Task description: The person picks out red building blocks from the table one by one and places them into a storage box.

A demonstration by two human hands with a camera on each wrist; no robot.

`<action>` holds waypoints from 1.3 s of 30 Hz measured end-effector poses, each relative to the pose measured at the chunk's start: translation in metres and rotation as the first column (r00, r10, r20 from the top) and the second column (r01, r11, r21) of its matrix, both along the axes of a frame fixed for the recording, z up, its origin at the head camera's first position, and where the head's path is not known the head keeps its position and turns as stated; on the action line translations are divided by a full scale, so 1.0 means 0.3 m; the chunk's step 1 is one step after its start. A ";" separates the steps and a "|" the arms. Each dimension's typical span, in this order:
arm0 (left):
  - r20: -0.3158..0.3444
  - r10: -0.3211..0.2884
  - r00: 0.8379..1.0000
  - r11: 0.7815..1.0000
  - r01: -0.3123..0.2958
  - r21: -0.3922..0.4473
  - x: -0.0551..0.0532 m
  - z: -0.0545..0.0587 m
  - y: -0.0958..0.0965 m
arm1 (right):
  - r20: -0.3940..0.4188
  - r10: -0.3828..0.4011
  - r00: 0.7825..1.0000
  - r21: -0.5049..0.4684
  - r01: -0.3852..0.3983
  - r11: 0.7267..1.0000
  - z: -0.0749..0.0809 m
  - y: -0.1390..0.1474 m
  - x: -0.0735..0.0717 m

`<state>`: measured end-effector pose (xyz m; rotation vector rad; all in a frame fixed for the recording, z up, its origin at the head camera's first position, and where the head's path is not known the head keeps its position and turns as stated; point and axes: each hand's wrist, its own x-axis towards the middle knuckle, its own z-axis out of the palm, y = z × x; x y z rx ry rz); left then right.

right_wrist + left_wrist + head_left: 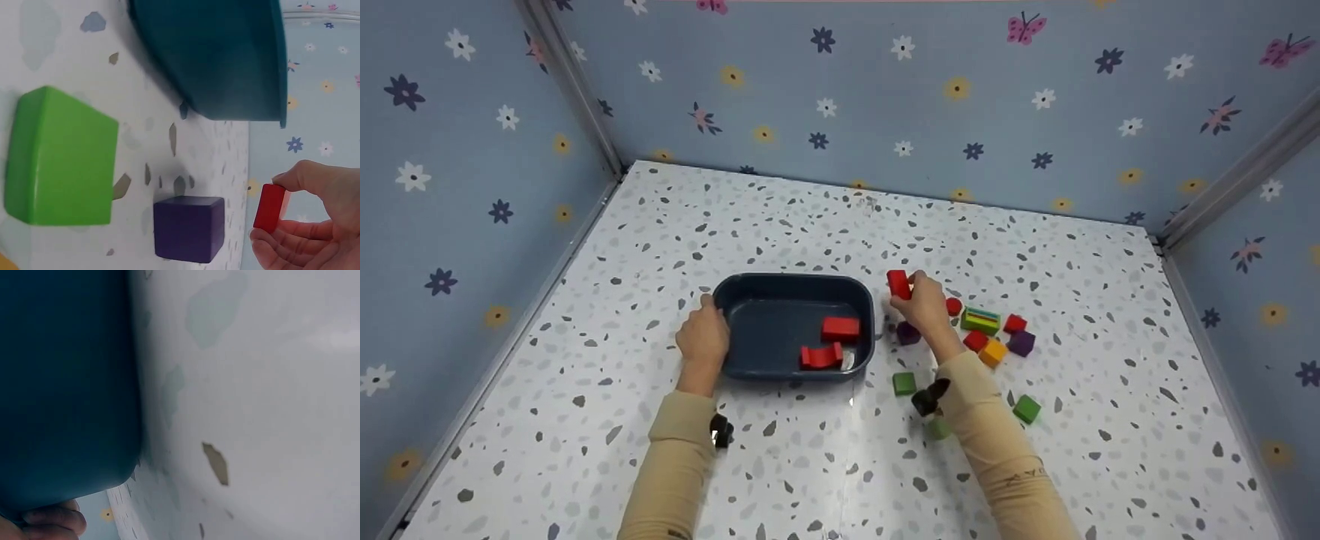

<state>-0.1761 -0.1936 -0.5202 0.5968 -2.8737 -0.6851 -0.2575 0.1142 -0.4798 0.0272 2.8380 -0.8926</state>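
Note:
A dark blue rectangular tub (pixel 769 315) stands on the speckled table, holding a red block (pixel 840 328) and a red arch-shaped block (pixel 820 356) on its right side. My left hand (pixel 703 335) grips the tub's left rim; its fingers (pixel 55 521) show at the tub's wall in the left wrist view. Just right of the tub, my right hand (pixel 924 304) pinches a red rectangular block (pixel 270 207) between thumb and fingers, raised above the table. A purple block (pixel 189 228) and a green block (pixel 64 160) lie below this hand.
Right of the right hand lie a red round piece (pixel 953 306), a striped green block (pixel 980 320), an orange block (pixel 993 352) and another purple block (pixel 1021 343). A green cube (pixel 1026 409) sits nearer the front. Patterned walls (pixel 855 97) enclose the table's back and sides.

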 end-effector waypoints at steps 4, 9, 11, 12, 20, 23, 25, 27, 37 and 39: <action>-0.007 -0.004 1.000 1.000 0.004 -0.007 0.001 -0.001 0.000 | -0.073 0.028 0.997 -0.001 -0.028 1.000 0.023 -0.015 0.020; -0.019 -0.011 1.000 1.000 0.011 -0.004 0.004 -0.001 0.001 | -0.171 0.072 0.983 -0.023 -0.077 0.997 0.041 -0.039 0.048; -0.020 -0.011 1.000 1.000 0.011 -0.002 0.004 -0.001 0.002 | -0.193 0.086 0.977 -0.039 -0.095 0.995 0.047 -0.052 0.058; -0.020 -0.012 1.000 1.000 0.012 -0.003 0.004 -0.001 0.002 | -0.207 0.093 0.974 -0.046 -0.105 0.993 0.049 -0.058 0.063; -0.020 -0.008 1.000 1.000 0.008 0.004 0.004 0.000 0.001 | -0.314 0.161 0.936 -0.074 -0.193 0.978 0.074 -0.125 0.105; -0.019 -0.002 1.000 1.000 0.002 0.002 0.002 -0.001 0.001 | -0.326 0.181 0.928 -0.077 -0.216 0.973 0.076 -0.153 0.121; -0.018 0.004 1.000 1.000 -0.004 -0.001 0.002 -0.001 0.001 | -0.333 0.200 0.922 -0.080 -0.239 0.968 0.075 -0.170 0.131; -0.016 0.007 1.000 1.000 -0.007 -0.004 0.002 -0.001 0.002 | -0.338 0.222 0.914 -0.085 -0.265 0.961 0.074 -0.185 0.140; -0.011 -0.001 1.000 1.000 0.001 0.006 0.000 -0.001 0.001 | -0.342 0.314 0.886 -0.097 -0.366 0.926 0.062 -0.262 0.187; -0.012 -0.003 1.000 1.000 0.003 0.008 0.001 -0.001 0.001 | -0.340 0.334 0.879 -0.097 -0.386 0.917 0.056 -0.276 0.196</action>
